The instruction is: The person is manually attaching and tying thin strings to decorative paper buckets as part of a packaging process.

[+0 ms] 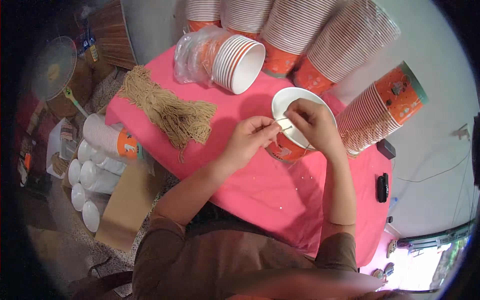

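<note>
My left hand and my right hand are close together over a paper bucket. Fingers pinched, both hold a thin cord stretched between them; its far ends are partly hidden by the fingers. The paper bucket under my right hand has a white inside and an orange printed outside, and its mouth faces up toward me. A thick bundle of tan cords lies on the pink tablecloth, left of my left hand.
Plastic-wrapped stacks of paper buckets line the back. A nested stack lies tipped at back left; another stack, with cords hanging over it, leans at right. A black object sits near the right edge. A cardboard box of buckets stands on the floor.
</note>
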Demonstrator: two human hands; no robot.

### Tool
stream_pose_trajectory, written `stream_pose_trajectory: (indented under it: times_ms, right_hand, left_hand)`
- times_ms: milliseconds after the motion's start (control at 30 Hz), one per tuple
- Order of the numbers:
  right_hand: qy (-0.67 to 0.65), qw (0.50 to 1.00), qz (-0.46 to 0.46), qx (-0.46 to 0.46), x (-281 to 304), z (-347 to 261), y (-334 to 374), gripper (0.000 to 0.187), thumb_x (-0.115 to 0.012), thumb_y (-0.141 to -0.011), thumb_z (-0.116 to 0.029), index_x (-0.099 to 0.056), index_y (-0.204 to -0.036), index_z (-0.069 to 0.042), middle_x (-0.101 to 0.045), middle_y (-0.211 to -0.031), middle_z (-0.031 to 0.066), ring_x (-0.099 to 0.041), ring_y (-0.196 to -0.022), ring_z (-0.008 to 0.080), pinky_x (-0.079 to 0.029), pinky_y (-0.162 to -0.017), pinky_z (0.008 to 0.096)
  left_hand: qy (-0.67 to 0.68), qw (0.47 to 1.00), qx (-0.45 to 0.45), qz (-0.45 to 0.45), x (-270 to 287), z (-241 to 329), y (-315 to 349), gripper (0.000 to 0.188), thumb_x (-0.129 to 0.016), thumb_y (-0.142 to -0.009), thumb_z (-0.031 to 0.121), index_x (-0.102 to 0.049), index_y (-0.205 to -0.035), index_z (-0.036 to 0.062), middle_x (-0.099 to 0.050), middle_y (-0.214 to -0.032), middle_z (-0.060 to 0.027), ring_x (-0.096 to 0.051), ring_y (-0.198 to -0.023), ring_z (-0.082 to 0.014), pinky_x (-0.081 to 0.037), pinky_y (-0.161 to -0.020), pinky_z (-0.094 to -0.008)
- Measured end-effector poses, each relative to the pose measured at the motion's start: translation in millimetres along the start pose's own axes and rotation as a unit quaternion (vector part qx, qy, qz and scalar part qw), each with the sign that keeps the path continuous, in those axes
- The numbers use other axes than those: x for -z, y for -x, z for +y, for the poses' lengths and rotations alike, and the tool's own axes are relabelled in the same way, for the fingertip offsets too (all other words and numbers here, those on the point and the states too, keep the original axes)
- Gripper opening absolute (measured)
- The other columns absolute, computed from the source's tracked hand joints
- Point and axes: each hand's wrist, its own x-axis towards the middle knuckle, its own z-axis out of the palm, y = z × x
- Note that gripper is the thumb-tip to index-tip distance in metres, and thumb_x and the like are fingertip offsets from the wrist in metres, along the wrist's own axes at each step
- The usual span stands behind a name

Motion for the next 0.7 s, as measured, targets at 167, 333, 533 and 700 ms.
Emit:
stream_pose_trajectory:
  times_ms: [167,333,533,700]
  right_hand:
    - [0.067,0.986,0.076,0.135,5.0,-4.2,11.4,0.014,-0.069,-0.076,0.0,-0.064,-0.089,0.0,-0.058,-0.088,0.0084,-0.059,-0.083,0.0227,-0.047,-0.073,0.0332]
    - [0.108,0.979,0.039,0.169,1.2,-12.6,14.5,0.023,-0.072,-0.066,0.003,-0.065,-0.087,-0.003,-0.058,-0.086,0.009,-0.059,-0.082,0.0278,-0.046,-0.071,0.0367]
    - [0.104,0.979,0.043,0.172,1.7,-6.2,11.0,0.017,-0.071,-0.069,0.003,-0.063,-0.084,-0.001,-0.06,-0.083,0.0093,-0.06,-0.081,0.0267,-0.046,-0.07,0.036]
    - [0.084,0.982,0.046,0.165,16.8,-11.8,21.6,0.011,-0.069,-0.075,0.002,-0.063,-0.084,-0.001,-0.062,-0.082,0.0093,-0.061,-0.08,0.0248,-0.046,-0.073,0.036]
  left_hand:
    - [0.166,0.982,0.094,-0.004,7.8,3.5,0.1,0.02,-0.058,-0.095,0.019,-0.061,-0.104,0.0013,-0.047,-0.071,0.004,-0.037,-0.058,-0.0039,-0.03,-0.053,-0.0195]
    - [0.2,0.975,0.099,-0.012,5.8,4.4,-0.7,0.019,-0.056,-0.096,0.019,-0.061,-0.103,0.0017,-0.045,-0.07,0.004,-0.037,-0.059,-0.0037,-0.029,-0.053,-0.0194]
    - [0.217,0.971,0.091,-0.042,12.4,2.5,-1.2,0.018,-0.061,-0.094,0.017,-0.062,-0.101,0.0015,-0.054,-0.075,0.0008,-0.041,-0.06,-0.004,-0.034,-0.053,-0.019]
    - [-0.041,0.996,-0.073,0.0,6.9,6.0,2.5,0.018,-0.061,-0.093,0.012,-0.062,-0.105,-0.0006,-0.061,-0.084,-0.0003,-0.051,-0.07,-0.0046,-0.043,-0.062,-0.02]
